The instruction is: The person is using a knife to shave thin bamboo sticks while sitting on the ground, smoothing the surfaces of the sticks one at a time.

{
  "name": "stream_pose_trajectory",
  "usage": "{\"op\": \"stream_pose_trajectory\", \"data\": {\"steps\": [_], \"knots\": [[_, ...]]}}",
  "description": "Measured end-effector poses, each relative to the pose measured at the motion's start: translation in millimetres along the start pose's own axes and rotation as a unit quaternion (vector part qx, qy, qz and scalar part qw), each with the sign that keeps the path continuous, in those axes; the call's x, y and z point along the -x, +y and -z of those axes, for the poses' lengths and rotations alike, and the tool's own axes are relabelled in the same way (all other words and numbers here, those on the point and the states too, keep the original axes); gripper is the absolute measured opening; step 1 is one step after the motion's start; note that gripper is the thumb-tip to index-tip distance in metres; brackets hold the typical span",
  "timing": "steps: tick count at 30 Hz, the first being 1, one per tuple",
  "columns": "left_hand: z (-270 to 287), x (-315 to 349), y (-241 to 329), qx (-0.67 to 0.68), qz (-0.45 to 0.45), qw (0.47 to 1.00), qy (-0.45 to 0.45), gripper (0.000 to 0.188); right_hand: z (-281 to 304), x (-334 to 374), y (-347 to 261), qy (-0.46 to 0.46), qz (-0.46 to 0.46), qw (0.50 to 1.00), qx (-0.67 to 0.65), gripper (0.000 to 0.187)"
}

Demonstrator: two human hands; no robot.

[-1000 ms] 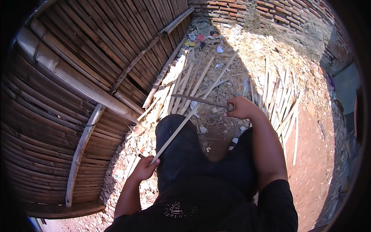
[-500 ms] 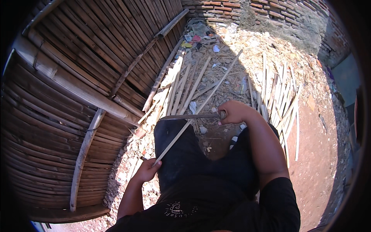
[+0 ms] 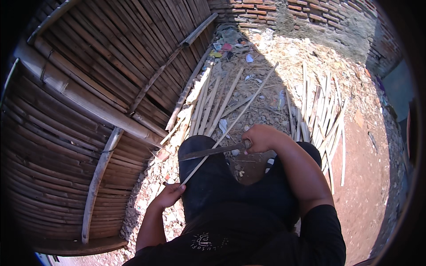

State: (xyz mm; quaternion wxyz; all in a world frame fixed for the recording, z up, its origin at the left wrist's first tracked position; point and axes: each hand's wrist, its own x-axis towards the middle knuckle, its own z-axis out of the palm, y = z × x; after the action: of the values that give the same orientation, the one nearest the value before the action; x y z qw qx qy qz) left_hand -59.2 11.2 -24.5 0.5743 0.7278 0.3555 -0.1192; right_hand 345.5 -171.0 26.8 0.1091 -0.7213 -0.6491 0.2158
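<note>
A long thin bamboo strip (image 3: 243, 111) slants from beside my left thigh away to the far right, over my left knee. My left hand (image 3: 170, 195) is closed round its near end. In my right hand (image 3: 262, 138) is the handle of a long-bladed machete (image 3: 215, 150). Its dark blade points left and lies across the strip above my left thigh. Whether the edge bites into the strip cannot be made out. The right-hand fingers are wrapped about the handle, partly hidden by the hand itself.
Several bamboo strips (image 3: 214, 103) lie on the ground ahead to the left, and a larger pile of strips (image 3: 326, 111) to the right. A bamboo slat wall (image 3: 93, 84) stands close on my left. A brick wall (image 3: 306, 13) closes off the far side. Rubble and litter cover the ground.
My right hand has drawn the machete nearer to me along the strip, and the blade now tilts down to the left. My left hand has stayed nearly in place.
</note>
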Motion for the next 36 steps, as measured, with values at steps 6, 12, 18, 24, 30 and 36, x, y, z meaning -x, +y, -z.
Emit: {"op": "stream_pose_trajectory", "data": {"steps": [6,12,18,24,30,36], "knots": [[-4.3,-0.8,6.0,0.027,-0.015,1.000,0.001,0.050,17.5,8.8,56.5,0.134,-0.154,0.976,-0.081,0.051],[0.2,-5.6,-3.8,0.037,0.005,0.999,-0.012,0.051,7.6,10.9,59.7,0.177,-0.143,0.970,-0.083,0.050],[5.6,-4.8,-11.8,-0.005,-0.008,1.000,-0.005,0.052,-7.0,-9.0,13.6,0.062,0.011,0.998,-0.013,0.049],[1.9,-2.8,9.3,-0.060,-0.031,0.998,-0.002,0.054,28.1,21.4,36.8,0.169,-0.203,0.964,-0.016,0.045],[6.0,-4.8,-6.9,-0.023,-0.007,1.000,-0.009,0.055,28.9,18.6,32.8,0.183,-0.204,0.960,-0.050,0.045],[4.5,8.4,31.4,-0.157,0.039,0.987,0.014,0.056,8.0,6.0,-0.7,0.046,-0.049,0.998,0.011,0.044]]}}
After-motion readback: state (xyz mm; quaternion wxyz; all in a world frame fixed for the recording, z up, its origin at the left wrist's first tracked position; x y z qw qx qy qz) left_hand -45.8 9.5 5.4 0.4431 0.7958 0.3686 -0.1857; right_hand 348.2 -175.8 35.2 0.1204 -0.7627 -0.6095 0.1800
